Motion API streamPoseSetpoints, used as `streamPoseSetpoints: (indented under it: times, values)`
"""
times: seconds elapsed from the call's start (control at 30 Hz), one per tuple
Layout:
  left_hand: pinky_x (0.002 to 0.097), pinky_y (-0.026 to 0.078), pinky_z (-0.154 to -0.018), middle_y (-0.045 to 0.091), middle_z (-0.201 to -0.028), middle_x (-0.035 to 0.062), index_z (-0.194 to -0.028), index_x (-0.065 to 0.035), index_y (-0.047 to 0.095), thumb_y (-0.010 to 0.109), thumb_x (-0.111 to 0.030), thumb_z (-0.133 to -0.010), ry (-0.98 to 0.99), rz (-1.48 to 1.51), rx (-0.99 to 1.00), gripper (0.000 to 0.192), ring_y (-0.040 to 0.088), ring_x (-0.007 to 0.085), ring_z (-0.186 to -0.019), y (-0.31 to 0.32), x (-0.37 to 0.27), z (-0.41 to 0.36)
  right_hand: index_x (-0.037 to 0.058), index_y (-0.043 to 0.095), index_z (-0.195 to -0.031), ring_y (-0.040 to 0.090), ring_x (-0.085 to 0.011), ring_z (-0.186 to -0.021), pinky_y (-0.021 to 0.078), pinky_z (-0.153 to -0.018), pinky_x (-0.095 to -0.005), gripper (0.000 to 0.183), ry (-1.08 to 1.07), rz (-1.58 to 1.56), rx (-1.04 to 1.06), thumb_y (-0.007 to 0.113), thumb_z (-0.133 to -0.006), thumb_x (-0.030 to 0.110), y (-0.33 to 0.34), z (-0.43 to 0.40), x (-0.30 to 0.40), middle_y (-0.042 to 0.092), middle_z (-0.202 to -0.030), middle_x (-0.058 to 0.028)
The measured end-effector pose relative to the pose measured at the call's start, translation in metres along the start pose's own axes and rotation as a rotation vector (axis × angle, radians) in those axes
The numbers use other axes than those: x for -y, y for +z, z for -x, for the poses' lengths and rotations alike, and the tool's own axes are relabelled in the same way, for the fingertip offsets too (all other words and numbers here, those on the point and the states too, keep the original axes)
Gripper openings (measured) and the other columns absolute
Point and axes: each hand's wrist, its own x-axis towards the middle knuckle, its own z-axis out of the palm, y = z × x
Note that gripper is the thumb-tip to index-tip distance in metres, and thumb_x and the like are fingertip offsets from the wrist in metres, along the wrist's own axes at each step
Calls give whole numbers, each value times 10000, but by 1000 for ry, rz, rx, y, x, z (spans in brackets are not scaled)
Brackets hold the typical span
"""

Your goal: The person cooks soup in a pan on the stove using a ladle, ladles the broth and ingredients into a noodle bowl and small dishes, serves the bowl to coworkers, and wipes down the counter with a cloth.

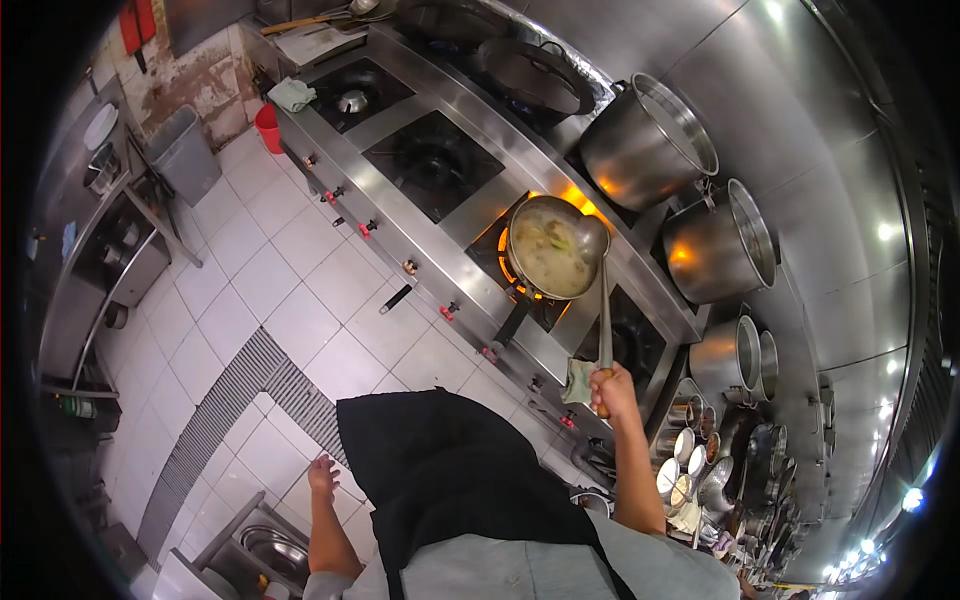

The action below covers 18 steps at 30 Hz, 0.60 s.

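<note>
My right hand (615,391) grips the wooden end of a long-handled steel ladle (592,238). The ladle's bowl rests at the right rim of a frying pan (553,259) filled with a cloudy, pale liquid. Something green and some browner bits show in that liquid. Orange flames glow under the pan on a gas burner (480,251), and its black handle (513,327) points toward me. Beside my right hand a folded cloth (579,381) lies on the stove's front ledge. My left hand (323,475) hangs at my side over the floor, holding nothing, its fingers loosely curled and partly apart.
Large steel stockpots (649,142) line the stove's back, with a dark wok (536,75) further left. Red-handled gas knobs (367,229) stick out along the front. Several seasoning containers (682,446) stand at right. A floor drain grate (240,375) crosses the tiles; a grey bin (184,154) stands far left.
</note>
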Motion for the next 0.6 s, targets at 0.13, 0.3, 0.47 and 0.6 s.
streamPoseSetpoints:
  times: [0.13, 0.3, 0.47, 0.6]
  values:
    - [360, 444, -631, 617, -1074, 27, -1254, -153, 521, 473, -388, -955, -49, -15, -15, 383, 609, 188, -834, 1, 14, 9, 83, 447, -909, 402, -86, -400, 360, -339, -262, 142, 42, -45, -20, 546, -811, 54, 28, 2, -32, 452, -603, -3]
    - [362, 444, -643, 616, -1123, 39, -1255, -151, 510, 459, -395, -967, -83, -2, -5, 381, 606, 195, -848, 1, 21, 13, 87, 471, -892, 365, -34, -409, 322, -349, -200, 52, 289, -686, 274, 518, -879, 69, 37, 4, -13, 449, -635, 10]
    - [357, 445, -591, 616, -1043, 16, -1197, -143, 518, 515, -381, -920, -44, 12, -39, 364, 598, 189, -797, 12, 2, -9, 46, 476, -893, 370, -2, -393, 317, -345, -167, 50, 491, -1117, 522, 492, -927, 80, 8, -2, 27, 425, -637, 31]
    - [271, 433, -508, 621, -902, 11, -1127, -121, 580, 589, -298, -886, 106, 160, -105, 298, 569, 141, -672, 63, -63, -28, 47, 494, -937, 354, 3, -392, 305, -337, -174, 67, 417, -910, 469, 525, -927, 106, -4, -8, 32, 434, -643, 31]
